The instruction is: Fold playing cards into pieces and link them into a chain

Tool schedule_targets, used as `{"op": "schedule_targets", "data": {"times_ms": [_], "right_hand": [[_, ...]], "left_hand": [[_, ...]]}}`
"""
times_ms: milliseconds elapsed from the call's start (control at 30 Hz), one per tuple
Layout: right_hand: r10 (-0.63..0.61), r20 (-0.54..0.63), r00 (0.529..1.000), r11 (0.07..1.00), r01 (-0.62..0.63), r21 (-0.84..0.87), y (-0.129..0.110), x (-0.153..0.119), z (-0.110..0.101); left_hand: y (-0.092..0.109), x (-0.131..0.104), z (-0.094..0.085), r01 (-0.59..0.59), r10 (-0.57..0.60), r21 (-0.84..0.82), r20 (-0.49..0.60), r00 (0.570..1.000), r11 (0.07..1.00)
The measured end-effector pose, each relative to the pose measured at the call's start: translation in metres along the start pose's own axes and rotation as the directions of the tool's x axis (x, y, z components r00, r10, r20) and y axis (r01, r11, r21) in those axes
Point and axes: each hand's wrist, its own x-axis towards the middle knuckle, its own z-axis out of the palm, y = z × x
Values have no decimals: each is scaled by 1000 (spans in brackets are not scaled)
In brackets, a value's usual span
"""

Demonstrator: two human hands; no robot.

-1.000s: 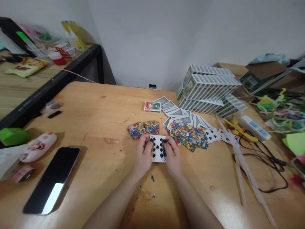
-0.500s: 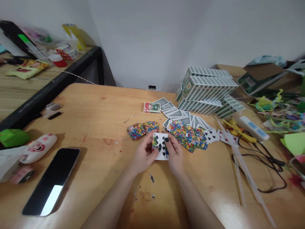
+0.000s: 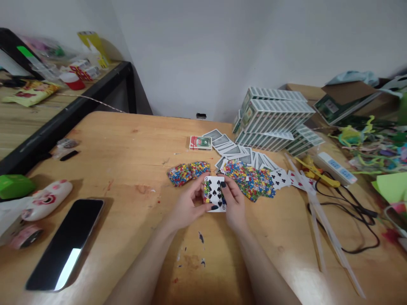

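Between my two hands is a nine of spades playing card (image 3: pixel 214 194), held face up above the table. My left hand (image 3: pixel 188 203) grips its left side, the thumb lying across the lower part. On the right edge, my right hand (image 3: pixel 234 202) pinches it with the thumb on the face. A strip of colourful pattern shows at the card's left edge; whether more cards lie under it I cannot tell. Just beyond my hands are a small colourful patterned pile (image 3: pixel 188 172) and a larger colourful patterned pile (image 3: pixel 249 178). White playing cards (image 3: pixel 280 179) poke out on its right.
Grey-backed cards (image 3: pixel 235 150) fan out behind, beside a red and green card box (image 3: pixel 200 143). Striped boxes (image 3: pixel 276 117) are stacked at the back right. Glue sticks (image 3: pixel 327 224), a yellow tool (image 3: pixel 314 170) and a power strip (image 3: pixel 337 168) lie right; a phone (image 3: pixel 66 243) lies left.
My left thumb has slid down the card toward its lower edge, uncovering more spades. Both hands still hold the card in about the same place. The view has shifted slightly.
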Motion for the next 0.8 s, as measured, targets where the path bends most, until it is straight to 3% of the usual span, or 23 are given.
{"op": "schedule_targets", "data": {"times_ms": [200,367,467,567,667,800], "right_hand": [[-22,-6,1000,1000,22,-21,1,0,1],[-82,37,996,996,83,-42,0,-1,5],[-123,54,991,991,126,-54,2,-4,7],[-126,26,992,989,128,-78,6,-5,9],[-121,-3,993,987,120,-105,8,-6,11],[-99,3,995,990,98,-96,6,-7,13]], "left_hand": [[3,1,3,-18,18,-94,-11,1000,995],[-5,4,11,-24,6,-148,-121,993,989],[-13,6,18,9,-31,-67,-335,942,998],[-17,7,25,-24,24,7,-470,882,1000],[-17,8,27,-42,53,32,-545,837,999],[-17,7,26,-34,61,58,-580,812,998]]}}
